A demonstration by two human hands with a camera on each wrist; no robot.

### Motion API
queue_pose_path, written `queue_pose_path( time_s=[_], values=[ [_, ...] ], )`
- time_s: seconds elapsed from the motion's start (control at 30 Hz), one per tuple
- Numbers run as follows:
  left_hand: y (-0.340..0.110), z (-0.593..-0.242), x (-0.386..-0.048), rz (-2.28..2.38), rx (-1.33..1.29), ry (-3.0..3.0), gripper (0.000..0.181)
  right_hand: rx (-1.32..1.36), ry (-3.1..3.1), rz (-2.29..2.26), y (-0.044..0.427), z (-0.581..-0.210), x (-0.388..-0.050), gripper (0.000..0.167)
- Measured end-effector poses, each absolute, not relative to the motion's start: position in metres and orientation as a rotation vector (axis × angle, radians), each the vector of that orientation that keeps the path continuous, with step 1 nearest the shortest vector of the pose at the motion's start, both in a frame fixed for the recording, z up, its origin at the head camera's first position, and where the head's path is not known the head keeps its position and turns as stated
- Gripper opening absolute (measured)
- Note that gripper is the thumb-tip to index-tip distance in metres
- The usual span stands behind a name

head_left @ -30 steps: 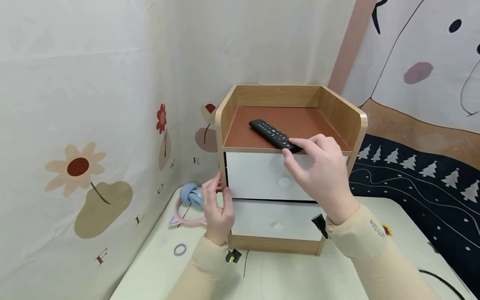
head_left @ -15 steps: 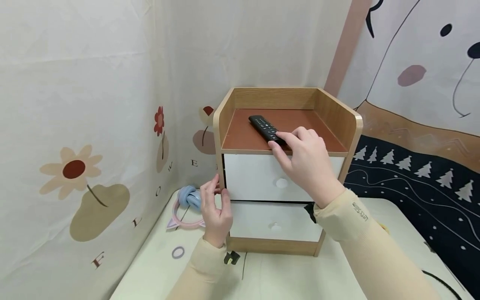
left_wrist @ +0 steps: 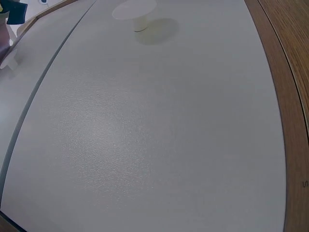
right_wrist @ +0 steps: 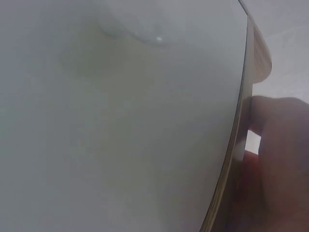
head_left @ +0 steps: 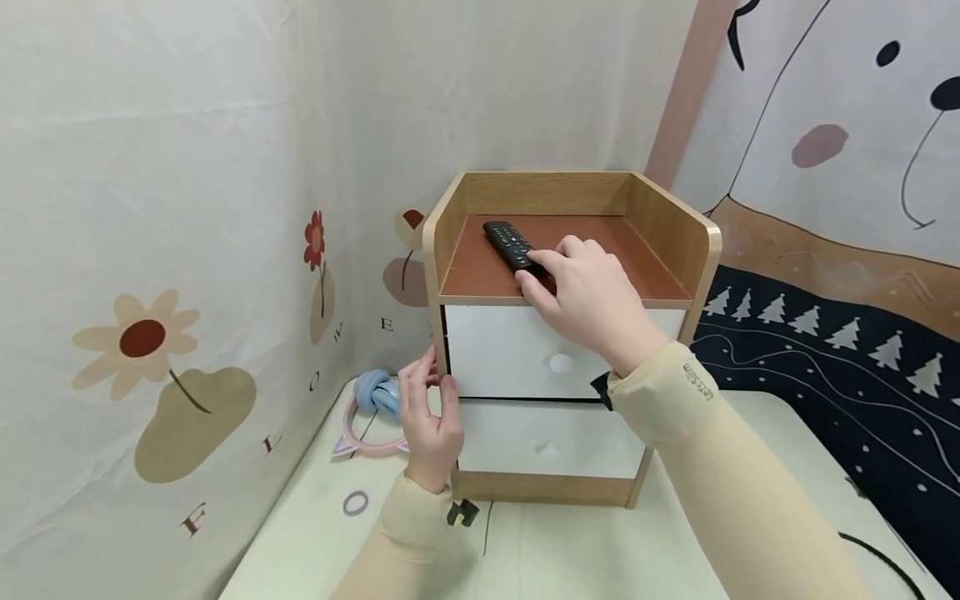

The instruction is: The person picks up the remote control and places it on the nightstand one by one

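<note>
A black remote control point(head_left: 506, 242) lies slantwise over the brown top shelf of a small wooden cabinet point(head_left: 551, 193). My right hand point(head_left: 592, 296) pinches its near end between thumb and fingers; whether its underside touches the shelf I cannot tell. Against the cabinet's left side, near the upper drawer, rests my left hand point(head_left: 431, 429), its fingers fairly straight and partly hidden behind the edge. Two white drawers, an upper drawer point(head_left: 495, 350) and a lower drawer point(head_left: 502, 437), are closed, each with a round knob. In the right wrist view, part of the right hand point(right_wrist: 285, 159) shows beyond the cabinet edge.
Left of the cabinet lie a pink cat-ear headband point(head_left: 375, 448) with a blue knotted band point(head_left: 372, 392) and a small purple ring point(head_left: 356, 502). A black cable point(head_left: 881, 557) crosses the table at right. Printed curtains point(head_left: 210, 208) stand behind and to the left.
My right hand has moved the remote control left and farther back over the shelf, its near end now behind the front edge. The left hand has stayed at the cabinet's side.
</note>
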State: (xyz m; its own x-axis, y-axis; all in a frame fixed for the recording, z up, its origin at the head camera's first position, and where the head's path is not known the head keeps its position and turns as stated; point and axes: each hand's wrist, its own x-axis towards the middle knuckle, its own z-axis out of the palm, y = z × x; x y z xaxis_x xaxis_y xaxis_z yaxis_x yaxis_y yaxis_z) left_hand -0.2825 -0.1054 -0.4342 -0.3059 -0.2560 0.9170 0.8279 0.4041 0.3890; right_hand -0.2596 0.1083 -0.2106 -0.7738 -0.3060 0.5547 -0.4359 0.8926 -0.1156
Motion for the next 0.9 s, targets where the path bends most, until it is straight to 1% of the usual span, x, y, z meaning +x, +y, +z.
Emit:
queue_pose_path(
  time_s=[0.53,0.9],
  values=[
    [-0.104,-0.432,-0.282,-1.200,-0.521,-1.504,0.051,0.596,-2.710,0.334,0.093,-0.187,-0.282,0.053],
    [-0.102,-0.432,-0.281,-1.215,-0.517,-1.508,0.050,0.586,-2.819,0.375,0.085,-0.186,-0.288,0.061]
  ],
)
